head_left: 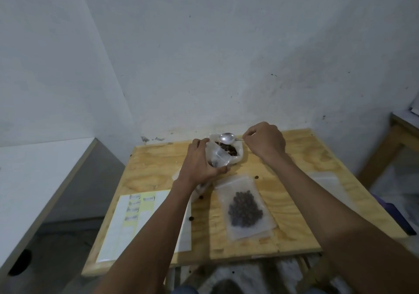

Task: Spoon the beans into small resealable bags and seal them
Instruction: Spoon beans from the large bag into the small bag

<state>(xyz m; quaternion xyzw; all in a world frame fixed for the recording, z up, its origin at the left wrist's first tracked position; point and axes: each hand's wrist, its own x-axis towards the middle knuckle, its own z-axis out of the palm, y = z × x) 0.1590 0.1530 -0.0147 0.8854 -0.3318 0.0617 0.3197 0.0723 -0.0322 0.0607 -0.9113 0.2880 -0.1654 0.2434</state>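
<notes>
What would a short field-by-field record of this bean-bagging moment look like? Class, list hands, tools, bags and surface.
left hand: holds a small clear bag upright, with a few beans in the bottom
right hand: pinches the handle of a metal spoon
spoon: bowl looks empty, above the open bag of beans
filled bag: lies flat on the table, near side of the bean supply
loose beans: a few scattered on the plywood table
label sheet: on the table's left part

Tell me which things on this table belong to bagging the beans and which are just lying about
In use: spoon, small bag held by the left hand, big bag of beans, filled bag, right hand.
Lying about: label sheet, stray beans.
</notes>
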